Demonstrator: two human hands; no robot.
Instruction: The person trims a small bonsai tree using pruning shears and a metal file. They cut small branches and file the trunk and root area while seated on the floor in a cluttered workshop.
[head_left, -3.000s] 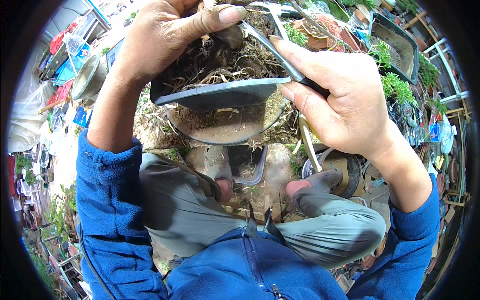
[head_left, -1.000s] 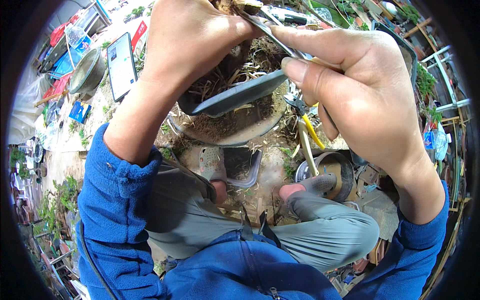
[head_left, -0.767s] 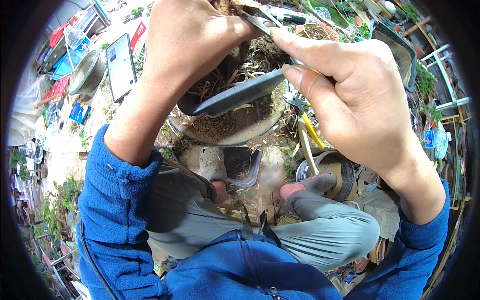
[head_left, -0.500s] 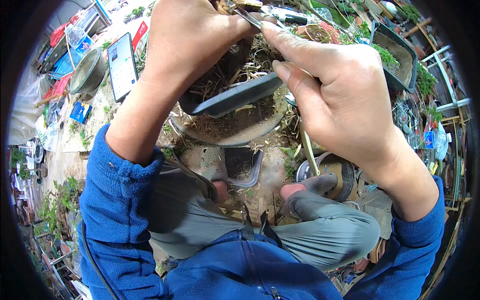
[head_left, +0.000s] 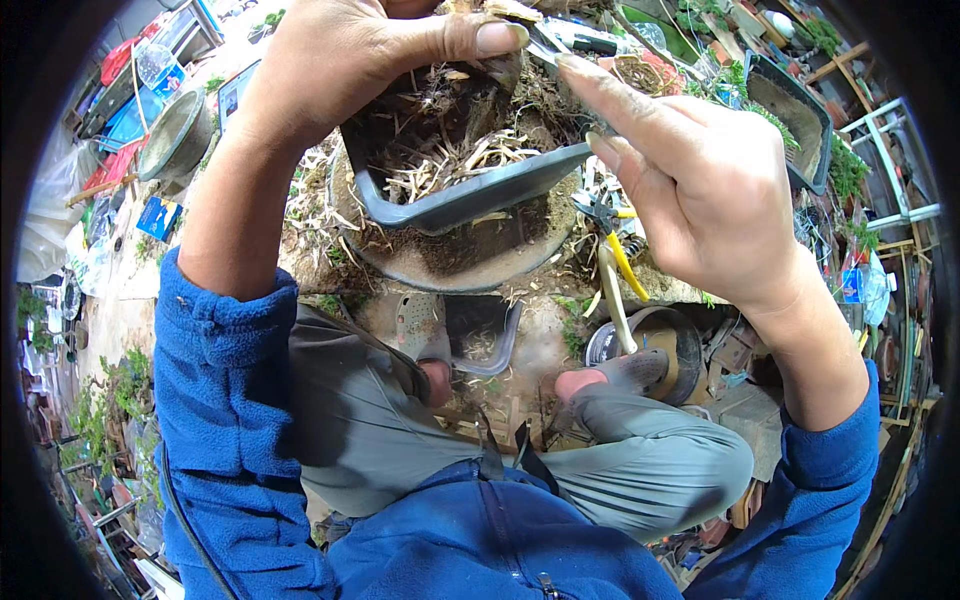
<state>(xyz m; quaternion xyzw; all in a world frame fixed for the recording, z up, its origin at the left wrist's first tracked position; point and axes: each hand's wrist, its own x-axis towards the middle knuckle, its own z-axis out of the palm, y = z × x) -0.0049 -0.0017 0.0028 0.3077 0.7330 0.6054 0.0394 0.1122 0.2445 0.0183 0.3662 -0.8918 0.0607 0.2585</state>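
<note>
A dark rectangular plant pot (head_left: 470, 203), full of soil and pale wood shavings, stands tilted in front of me. From it rises a woody trunk (head_left: 497, 75) with a pale, cut top by the upper edge. My left hand (head_left: 350, 60) is closed at the trunk's top, thumb laid across toward the cut wood; its other fingers are partly out of view. My right hand (head_left: 700, 180) pinches a thin metal-bladed knife (head_left: 543, 42), its blade reaching to the cut wood beside my left thumb. The knife's handle is hidden in my fingers. Yellow-handled pliers (head_left: 622, 255) lie below my right hand.
Under the pot is a round base (head_left: 440, 275) strewn with soil. A phone (head_left: 236, 92) and a grey bowl (head_left: 178, 135) lie to the left. A dark tray (head_left: 808, 125) stands far right. Between my feet sits a clear plastic box (head_left: 490, 350); a round tub (head_left: 685, 350) is beside my right shoe.
My left hand has shifted up and left, its thumb now stretched toward the blade. My right hand has moved slightly right and down, uncovering the pliers. More of the pot shows.
</note>
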